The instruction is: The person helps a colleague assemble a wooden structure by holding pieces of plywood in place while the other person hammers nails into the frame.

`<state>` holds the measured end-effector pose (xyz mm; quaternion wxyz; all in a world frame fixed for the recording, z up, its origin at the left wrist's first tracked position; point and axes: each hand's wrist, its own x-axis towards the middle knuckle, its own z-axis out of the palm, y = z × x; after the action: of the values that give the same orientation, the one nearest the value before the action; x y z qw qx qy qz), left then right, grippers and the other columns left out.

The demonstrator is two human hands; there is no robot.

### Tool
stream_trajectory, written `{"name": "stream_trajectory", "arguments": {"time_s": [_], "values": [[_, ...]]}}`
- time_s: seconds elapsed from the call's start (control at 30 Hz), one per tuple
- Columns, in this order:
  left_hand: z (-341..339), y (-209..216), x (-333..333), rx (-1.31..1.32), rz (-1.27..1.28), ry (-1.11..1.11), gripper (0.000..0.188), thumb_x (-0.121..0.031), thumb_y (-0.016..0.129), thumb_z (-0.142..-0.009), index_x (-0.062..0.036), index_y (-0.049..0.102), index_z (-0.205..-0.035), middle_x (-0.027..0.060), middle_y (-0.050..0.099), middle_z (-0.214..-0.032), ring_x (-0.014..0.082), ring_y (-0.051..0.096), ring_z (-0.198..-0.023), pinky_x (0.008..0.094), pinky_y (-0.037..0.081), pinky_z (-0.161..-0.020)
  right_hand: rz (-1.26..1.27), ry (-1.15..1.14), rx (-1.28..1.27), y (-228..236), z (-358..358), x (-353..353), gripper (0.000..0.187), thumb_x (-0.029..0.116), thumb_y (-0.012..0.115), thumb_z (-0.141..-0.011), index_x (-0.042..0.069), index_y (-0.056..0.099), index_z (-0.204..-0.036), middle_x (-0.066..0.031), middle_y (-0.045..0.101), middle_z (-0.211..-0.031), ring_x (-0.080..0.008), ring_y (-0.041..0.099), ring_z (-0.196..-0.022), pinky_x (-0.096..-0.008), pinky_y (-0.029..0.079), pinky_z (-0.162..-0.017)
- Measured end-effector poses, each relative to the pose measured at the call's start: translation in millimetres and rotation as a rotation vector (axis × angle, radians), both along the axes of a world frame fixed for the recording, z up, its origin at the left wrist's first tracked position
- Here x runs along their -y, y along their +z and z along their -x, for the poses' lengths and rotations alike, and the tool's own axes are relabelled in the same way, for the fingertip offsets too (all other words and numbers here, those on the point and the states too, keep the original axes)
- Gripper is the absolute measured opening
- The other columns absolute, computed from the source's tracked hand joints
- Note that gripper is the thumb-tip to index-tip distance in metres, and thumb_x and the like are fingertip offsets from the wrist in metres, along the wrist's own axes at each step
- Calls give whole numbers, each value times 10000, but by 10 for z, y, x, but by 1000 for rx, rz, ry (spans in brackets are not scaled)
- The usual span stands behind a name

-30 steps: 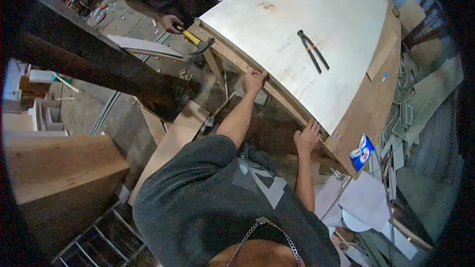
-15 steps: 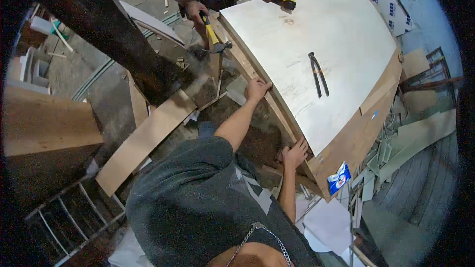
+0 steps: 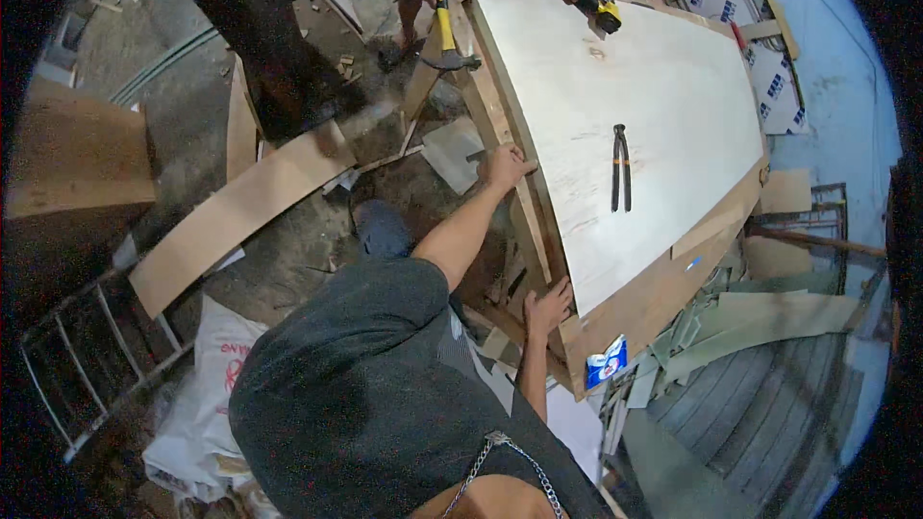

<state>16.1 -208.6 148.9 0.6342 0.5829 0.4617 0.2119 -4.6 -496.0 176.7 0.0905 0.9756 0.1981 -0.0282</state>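
A large white panel [image 3: 663, 115] lies on a wooden frame, with a wooden strip [image 3: 527, 125] along its left edge. My left hand [image 3: 505, 166] is closed around this strip about midway along it, fingertips at the panel's edge. Farther down the same edge, my right hand [image 3: 548, 308] grips the strip near the panel's lower corner, its thumb apart from the fingers. On the panel lie black pincers [image 3: 620, 168] with orange bands. Across from me, another person's hands hold a claw hammer [image 3: 445, 29] and a yellow-and-black power tool [image 3: 596, 10].
A blue-and-white packet [image 3: 607, 362] sits on the frame's near corner. To the left are a curved plywood strip [image 3: 245, 211], a metal ladder [image 3: 106, 356], a white sack [image 3: 207, 394] and a dark post [image 3: 240, 29]. Scrap boards [image 3: 760, 332] are piled at right.
The view has shifted, moving the panel and frame within it. Both my hands stay on the strip. The other person still holds the hammer and power tool over the panel's far end.
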Motion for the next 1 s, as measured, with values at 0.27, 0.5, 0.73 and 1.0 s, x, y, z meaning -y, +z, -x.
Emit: {"name": "stream_trajectory", "arguments": {"time_s": [0.27,0.5,0.73,1.0], "values": [[-60,-217,67,90,-8,16,311,-252,801,-597,-73,564,-689,41,604,-598,157,579,-558,318,465,-552,18,74,-12,8,6,57,873,295,702,-668,30,249,-1367,-194,353,-1333,-343,346,-1228,-459,347,-956],[-223,-516,219,200,34,68,341,-240,807,-604,-58,530,-685,48,550,-561,158,532,-517,309,450,-529,-64,117,-114,-41,-70,186,864,190,699,-667,-61,228,-1346,-297,314,-1302,-427,322,-1200,-449,298,-1005],[-317,-603,304,278,-42,130,380,-233,805,-622,-46,490,-725,57,490,-579,181,477,-524,336,400,-492,-108,142,-151,-95,-178,288,941,307,700,-657,-49,197,-1368,-318,306,-1305,-443,289,-1222,-493,246,-1021],[-244,-454,178,219,58,2,401,-260,805,-629,-45,482,-729,54,510,-597,174,488,-548,348,443,-560,-108,118,-130,-75,-168,241,963,260,719,-629,-33,186,-1375,-295,288,-1325,-437,290,-1210,-477,256,-1016]]}}
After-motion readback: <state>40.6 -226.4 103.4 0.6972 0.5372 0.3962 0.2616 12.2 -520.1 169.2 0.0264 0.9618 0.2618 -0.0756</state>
